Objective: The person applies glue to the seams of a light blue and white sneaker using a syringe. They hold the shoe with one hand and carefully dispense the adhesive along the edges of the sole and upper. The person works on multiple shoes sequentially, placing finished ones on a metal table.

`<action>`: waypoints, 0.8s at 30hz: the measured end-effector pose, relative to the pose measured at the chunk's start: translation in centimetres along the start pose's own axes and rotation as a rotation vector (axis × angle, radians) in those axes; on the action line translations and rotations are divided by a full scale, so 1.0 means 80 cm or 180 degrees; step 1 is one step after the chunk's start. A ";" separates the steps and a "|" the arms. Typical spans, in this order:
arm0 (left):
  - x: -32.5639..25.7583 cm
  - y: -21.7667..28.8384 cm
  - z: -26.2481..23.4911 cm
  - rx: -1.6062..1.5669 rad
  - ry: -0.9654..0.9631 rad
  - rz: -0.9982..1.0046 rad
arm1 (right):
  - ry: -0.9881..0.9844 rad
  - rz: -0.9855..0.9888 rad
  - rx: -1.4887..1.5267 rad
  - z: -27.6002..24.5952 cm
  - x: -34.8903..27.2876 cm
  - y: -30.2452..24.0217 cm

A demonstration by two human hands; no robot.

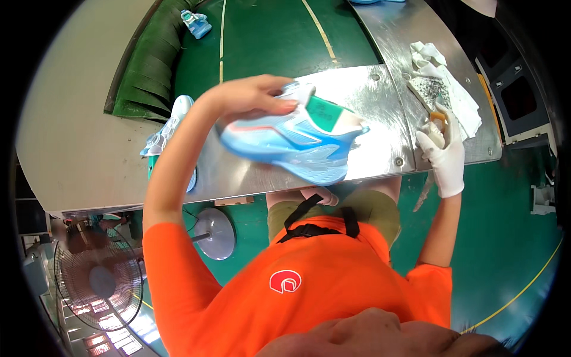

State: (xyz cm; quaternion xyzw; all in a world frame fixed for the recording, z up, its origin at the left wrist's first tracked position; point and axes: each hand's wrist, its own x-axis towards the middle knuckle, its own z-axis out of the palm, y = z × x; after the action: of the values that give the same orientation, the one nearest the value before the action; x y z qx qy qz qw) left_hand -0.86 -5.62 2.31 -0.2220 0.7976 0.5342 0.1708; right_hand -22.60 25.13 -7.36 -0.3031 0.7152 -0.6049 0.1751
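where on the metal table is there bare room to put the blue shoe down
Bare steel lies between the light blue sneaker in the left hand and the white rags. The grey tabletop left of the second shoe is also bare. It is crowded around the gloved right hand.

We see a green floor (511,250) marked with yellow lines, and a shiny steel worktable (380,107) beside a dark green conveyor belt (148,65). A standing fan (98,279) sits lower left.

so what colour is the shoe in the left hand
Light blue shoe with white and a teal-green tongue patch, held by the left hand; head view.
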 end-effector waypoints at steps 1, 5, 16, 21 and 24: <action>0.018 0.005 -0.006 0.0417 -0.0341 -0.0018 | -0.0162 0.0072 -0.0207 -0.003 0.002 0.000; 0.036 -0.008 0.053 0.3233 0.1290 0.1037 | -0.0419 0.0290 -0.0327 -0.016 -0.002 -0.024; 0.019 -0.052 0.234 0.2287 0.3656 0.2084 | -0.0873 0.0780 0.0380 -0.016 -0.041 -0.024; -0.038 -0.007 0.154 0.2068 0.2642 0.2312 | -0.1626 0.0101 0.3142 -0.007 -0.060 -0.004; -0.057 0.008 0.145 0.2122 0.2213 0.2400 | -0.2016 -0.0752 0.4444 0.038 -0.055 0.011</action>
State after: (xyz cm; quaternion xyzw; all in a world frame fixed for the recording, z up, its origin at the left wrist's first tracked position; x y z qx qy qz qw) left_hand 3.06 6.18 0.85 -0.0203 0.9545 0.1758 -0.2400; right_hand -17.59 25.69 -9.36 -0.3554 0.0471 -0.8146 0.4560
